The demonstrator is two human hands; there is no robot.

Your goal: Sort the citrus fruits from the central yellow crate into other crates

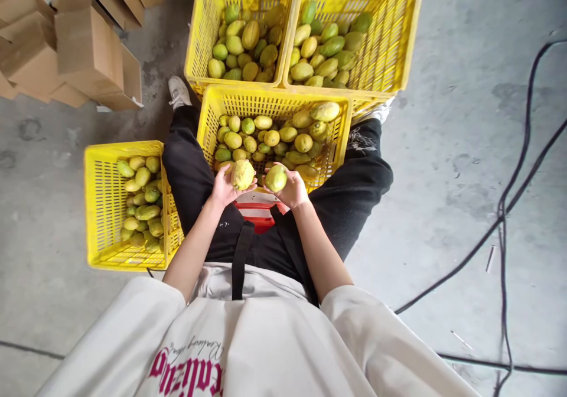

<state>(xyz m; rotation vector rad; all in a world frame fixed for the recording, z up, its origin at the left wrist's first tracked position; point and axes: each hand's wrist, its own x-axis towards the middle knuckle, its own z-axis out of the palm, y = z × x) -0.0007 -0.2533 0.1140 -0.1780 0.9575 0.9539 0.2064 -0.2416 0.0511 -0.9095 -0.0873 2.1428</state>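
Resting in the curled fingers of my left hand point(224, 188) is a bumpy yellow lemon point(243, 175). My right hand point(294, 189) grips a rounder, greenish-yellow lemon point(276, 178). The two hands are side by side, a small gap apart, over the near edge of a yellow slatted plastic crate point(274, 93) between my legs. Inside that crate lie many yellow and green lemons point(271, 138), larger ones towards its right side. Both held fruits face up towards me, and the palms beneath them are partly hidden.
Two more yellow crates point(354, 84) of green and yellow lemons stand beyond the near one. Another crate point(100, 208) with lemons sits by my left leg. Cardboard boxes point(88, 48) are piled at upper left. Black cables point(502, 214) cross the concrete floor on the right.
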